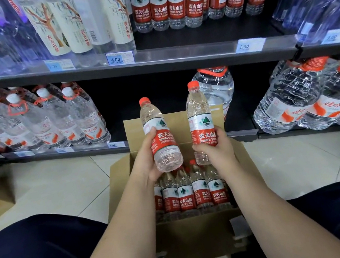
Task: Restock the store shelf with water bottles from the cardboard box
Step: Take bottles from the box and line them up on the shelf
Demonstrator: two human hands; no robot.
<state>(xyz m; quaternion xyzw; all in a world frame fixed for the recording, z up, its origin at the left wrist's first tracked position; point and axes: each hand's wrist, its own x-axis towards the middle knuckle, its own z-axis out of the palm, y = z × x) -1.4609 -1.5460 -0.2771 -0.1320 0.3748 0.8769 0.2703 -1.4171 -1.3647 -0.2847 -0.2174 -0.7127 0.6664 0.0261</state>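
Stock around the 4.00 price tag (120,58)
Tree-label bottles (76,28) above, white-capped bottles (53,122) lower left, big jugs (314,96) lower right, tiled floor (59,189) below.

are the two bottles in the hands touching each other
Apart. The head view shows a clear gap between the left-hand bottle and the right-hand bottle, with the box flap visible through it.

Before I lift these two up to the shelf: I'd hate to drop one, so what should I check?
1. Grip one: left hand holds the left bottle round its label: ok.
2. Grip two: right hand holds the right bottle low on its label: ok.
3. Both red caps on: ok.
4. Bare space on the upper shelf in front of the matching red-label bottles: ok.
5. Cap seals unbroken: cannot tell.
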